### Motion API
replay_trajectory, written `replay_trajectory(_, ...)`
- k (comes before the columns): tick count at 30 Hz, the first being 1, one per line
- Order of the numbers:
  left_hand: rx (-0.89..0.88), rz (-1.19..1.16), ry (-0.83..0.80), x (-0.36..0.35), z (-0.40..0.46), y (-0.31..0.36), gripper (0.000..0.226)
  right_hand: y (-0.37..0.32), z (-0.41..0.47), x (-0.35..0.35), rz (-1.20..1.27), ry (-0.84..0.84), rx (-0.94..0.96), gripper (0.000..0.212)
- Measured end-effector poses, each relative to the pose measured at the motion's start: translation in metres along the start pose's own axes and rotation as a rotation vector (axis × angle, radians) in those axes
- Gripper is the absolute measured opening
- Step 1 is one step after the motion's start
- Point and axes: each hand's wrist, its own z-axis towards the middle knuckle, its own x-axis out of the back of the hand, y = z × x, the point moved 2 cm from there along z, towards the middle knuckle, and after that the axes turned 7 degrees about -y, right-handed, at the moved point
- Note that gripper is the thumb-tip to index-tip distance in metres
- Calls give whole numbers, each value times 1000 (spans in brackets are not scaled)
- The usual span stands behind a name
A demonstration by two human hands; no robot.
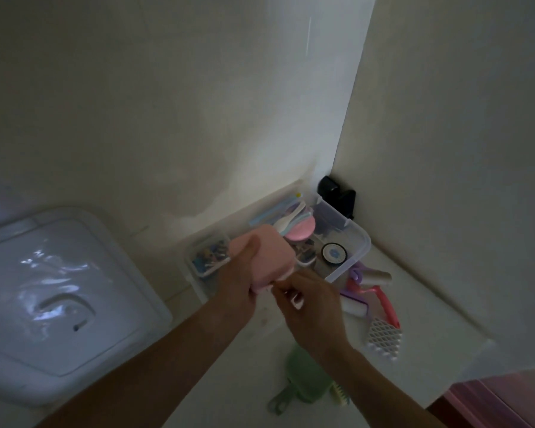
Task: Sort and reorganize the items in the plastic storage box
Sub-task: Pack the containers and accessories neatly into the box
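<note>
A clear plastic storage box (pixel 357 257) stands against the wall in the corner. Inside it lie a round pink case (pixel 300 231), pastel sticks and spoons (pixel 286 216), a round black-rimmed tin (pixel 334 253) and a small clear box of colourful clips (pixel 209 256). My left hand (pixel 240 274) grips a pink rectangular case (pixel 264 257) above the box's front. My right hand (pixel 308 299) pinches something small and pale at that case's lower end; what it is cannot be made out.
A large white lid (pixel 53 304) lies to the left. Right of the box sit lint rollers (pixel 372 278), a pink-handled tool (pixel 386 307) and a white mesh scrubber (pixel 383 336). A green brush (pixel 306 378) lies near my right forearm. A black object (pixel 337 194) sits in the corner.
</note>
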Motion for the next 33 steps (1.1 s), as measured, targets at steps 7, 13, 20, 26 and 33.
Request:
replay_trajectory(7, 30, 14, -47, 8, 4, 3, 39, -8, -1, -16, 60, -43, 44, 11)
replay_trajectory(13, 179, 154, 45, 34, 14, 22, 30, 25, 2, -6, 140, 44, -115, 11)
replay_trajectory(20, 263, 217, -1, 46, 11, 10, 21, 38, 31, -21, 713, -303, -678, 53)
replay_trajectory(26, -32, 1403, 3, 87, 25, 18, 32, 68, 82, -32, 567, -603, -828, 43)
replay_trajectory(33, -469, 1949, -87, 123, 30, 9, 25, 91, 93, -124, -31, -1121, -862, 22)
